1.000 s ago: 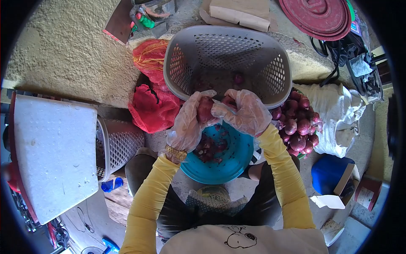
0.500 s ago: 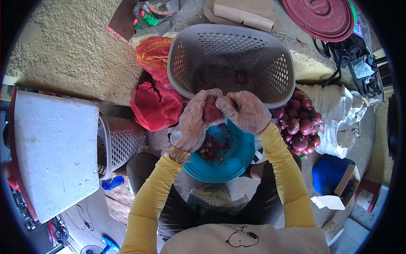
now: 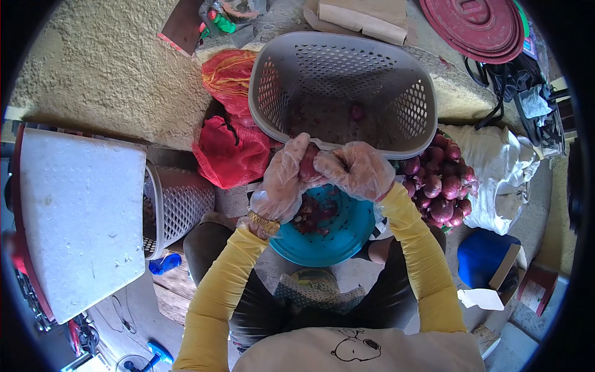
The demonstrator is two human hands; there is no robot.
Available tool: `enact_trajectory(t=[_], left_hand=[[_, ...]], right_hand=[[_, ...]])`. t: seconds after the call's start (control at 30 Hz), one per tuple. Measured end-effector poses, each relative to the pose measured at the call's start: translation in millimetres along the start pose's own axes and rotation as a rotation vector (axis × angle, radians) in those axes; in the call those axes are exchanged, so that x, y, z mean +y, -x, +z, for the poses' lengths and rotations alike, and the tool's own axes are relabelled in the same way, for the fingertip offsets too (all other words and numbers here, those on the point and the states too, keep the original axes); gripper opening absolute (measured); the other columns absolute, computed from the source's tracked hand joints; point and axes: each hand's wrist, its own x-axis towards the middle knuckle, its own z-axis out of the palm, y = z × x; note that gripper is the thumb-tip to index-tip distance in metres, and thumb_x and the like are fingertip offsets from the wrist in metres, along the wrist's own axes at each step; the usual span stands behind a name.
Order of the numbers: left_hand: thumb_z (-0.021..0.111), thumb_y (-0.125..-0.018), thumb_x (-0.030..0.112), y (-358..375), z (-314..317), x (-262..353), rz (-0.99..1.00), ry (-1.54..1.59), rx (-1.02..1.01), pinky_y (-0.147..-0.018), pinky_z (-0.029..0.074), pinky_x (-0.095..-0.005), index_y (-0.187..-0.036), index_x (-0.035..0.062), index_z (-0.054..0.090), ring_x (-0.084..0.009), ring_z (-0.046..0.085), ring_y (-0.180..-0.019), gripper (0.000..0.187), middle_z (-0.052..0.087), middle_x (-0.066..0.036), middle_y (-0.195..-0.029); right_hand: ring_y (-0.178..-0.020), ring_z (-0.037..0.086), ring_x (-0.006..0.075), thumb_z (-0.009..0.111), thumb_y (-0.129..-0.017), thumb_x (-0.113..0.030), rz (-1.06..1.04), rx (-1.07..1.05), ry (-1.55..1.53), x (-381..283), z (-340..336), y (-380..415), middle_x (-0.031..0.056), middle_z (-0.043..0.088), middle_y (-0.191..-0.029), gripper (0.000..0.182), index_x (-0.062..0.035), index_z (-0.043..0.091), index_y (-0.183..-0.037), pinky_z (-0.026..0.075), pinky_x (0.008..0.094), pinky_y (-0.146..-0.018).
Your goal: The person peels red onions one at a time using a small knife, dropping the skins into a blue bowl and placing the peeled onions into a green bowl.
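My left hand [image 3: 285, 180], in a clear plastic glove, is closed around a red onion [image 3: 309, 162]. My right hand [image 3: 358, 168], gloved the same way, has its fingers pinched together against the onion's right side; whatever lies between them is hidden. Both hands are over the far part of a teal basin [image 3: 356, 232], where purple onion skins and scraps [image 3: 315, 217] lie. Just beyond the hands stands a grey perforated basket [image 3: 427, 118] with a single red onion [image 3: 356, 112] inside.
Many red onions [image 3: 443, 186] are heaped at the right beside a white sack [image 3: 496, 167]. Red mesh bags [image 3: 229, 152] lie left of the basket. A second perforated basket [image 3: 186, 208] and a white foam lid [image 3: 83, 217] are further left. A blue container [image 3: 483, 254] stands at right.
The onion has turned slightly in my left hand, and less of it shows. My right hand's fingers have shifted a little against it. The whole view has moved slightly.
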Motion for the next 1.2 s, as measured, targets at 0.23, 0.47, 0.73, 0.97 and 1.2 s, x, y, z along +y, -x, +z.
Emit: enact_trajectory(t=[0.23,0.47,0.73,0.97,1.2], left_hand=[[0.052,-0.109,0.041,5,14,17,0.071,0.027,0.212,-0.082,0.060,-0.0393,-0.119,0.0019,0.060,-0.0245,0.069,-0.091,0.042,0.068,-0.012,-0.105],[0.055,-0.107,0.042,0,9,28,0.024,0.221,0.068,-0.086,0.062,-0.0438,-0.130,0.0035,0.055,-0.0306,0.070,-0.102,0.045,0.067,-0.015,-0.113],[0.053,-0.108,0.041,-2,23,23,0.161,0.268,0.093,-0.088,0.062,-0.0464,-0.135,0.0059,0.052,-0.0337,0.067,-0.110,0.044,0.064,-0.016,-0.122],[0.052,-0.107,0.047,13,15,21,0.099,0.218,0.031,-0.082,0.065,-0.0439,-0.134,0.0064,0.053,-0.0351,0.069,-0.104,0.049,0.065,-0.017,-0.116],[0.050,-0.106,0.053,16,22,19,0.128,0.164,0.101,-0.088,0.062,-0.0481,-0.136,0.0046,0.049,-0.0362,0.068,-0.105,0.057,0.063,-0.016,-0.124]], right_hand=[[-0.070,0.066,0.0399,0.066,-0.096,-0.053,-0.158,-0.170,0.062,-2,8,10,0.0195,0.068,-0.074,0.049,-0.0045,0.076,-0.091,0.052,0.0463,-0.068],[-0.079,0.069,0.0401,0.062,-0.093,-0.062,-0.015,-0.321,0.532,8,18,25,0.0171,0.071,-0.079,0.056,-0.0075,0.076,-0.087,0.055,0.0509,-0.073],[-0.086,0.072,0.0373,0.070,-0.085,-0.063,0.143,-0.308,0.678,22,36,33,0.0159,0.074,-0.088,0.052,-0.0116,0.078,-0.090,0.057,0.0496,-0.077],[-0.100,0.071,0.0360,0.074,-0.083,-0.061,0.206,-0.326,0.612,3,26,60,0.0154,0.074,-0.102,0.054,-0.0098,0.075,-0.100,0.055,0.0484,-0.087],[-0.098,0.069,0.0393,0.073,-0.089,-0.052,0.117,-0.045,0.389,9,11,78,0.0203,0.073,-0.099,0.051,-0.0040,0.069,-0.104,0.054,0.0492,-0.087]])
